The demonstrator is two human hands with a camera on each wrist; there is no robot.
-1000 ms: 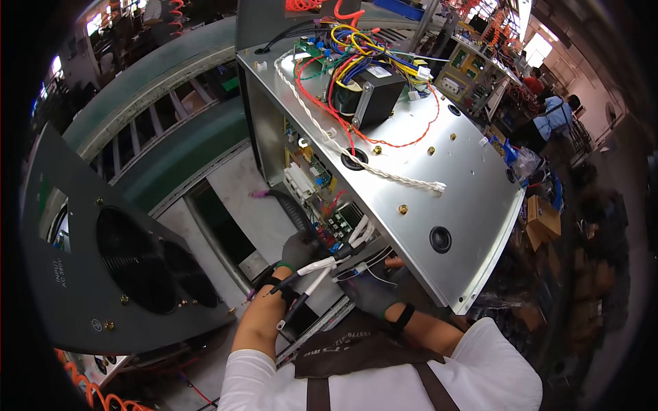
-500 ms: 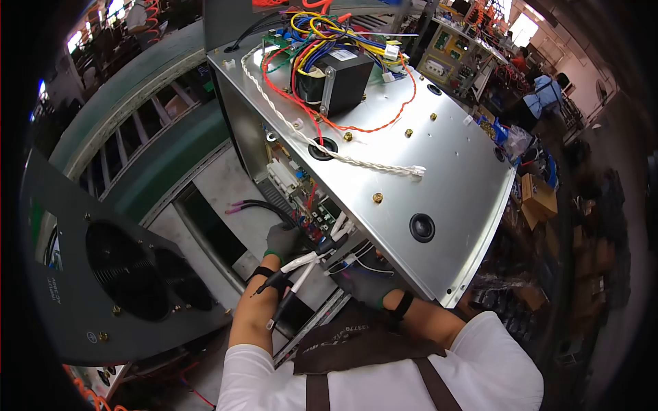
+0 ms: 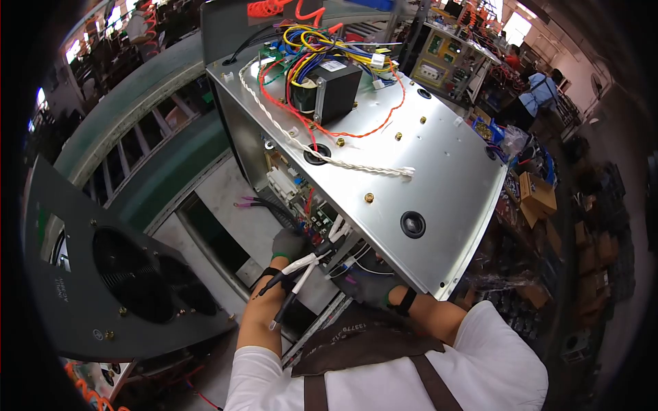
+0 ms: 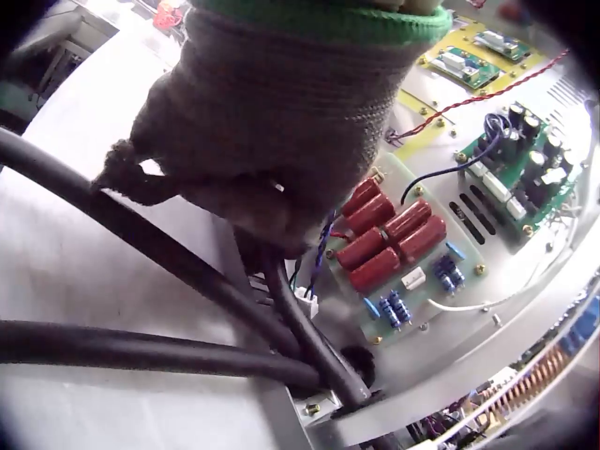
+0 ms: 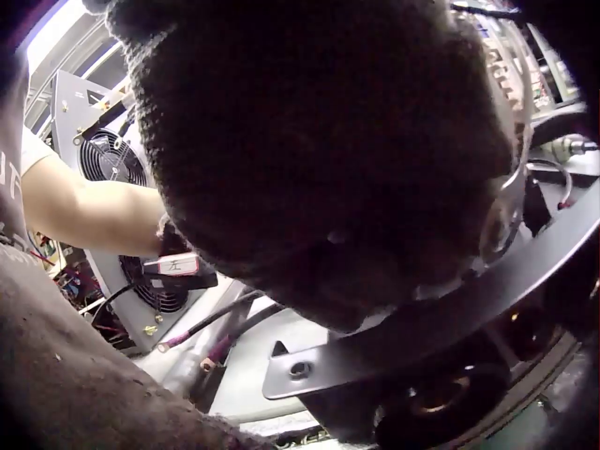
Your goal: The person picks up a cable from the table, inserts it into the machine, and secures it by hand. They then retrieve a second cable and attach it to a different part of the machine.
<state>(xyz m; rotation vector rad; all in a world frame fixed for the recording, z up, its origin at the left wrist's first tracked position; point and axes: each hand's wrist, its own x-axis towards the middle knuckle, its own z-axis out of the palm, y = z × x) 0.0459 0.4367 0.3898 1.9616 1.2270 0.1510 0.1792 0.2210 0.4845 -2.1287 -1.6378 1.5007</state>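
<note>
Left hand [image 4: 272,131] grips a black cable [image 4: 298,319] running out below its fingers, circuit board [image 4: 398,244] beside, metal edge [image 4: 422,412] close, pale tabletop [image 4: 75,262] stretching opposite; right hand's [image 5: 319,169] fingers hidden, cannot tell.

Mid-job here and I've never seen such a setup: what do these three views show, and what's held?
No robot here: a person works by hand. One camera, worn on the head, looks down; the other two are on the wrists. A metal cabinet carries a black block, coloured wires and a twisted white wire on top. A dark panel stands at the head view's left. The gloved left hand seems to have a black cable in its grip, near red components. The right hand is too dark in its wrist view to tell what it holds.
</note>
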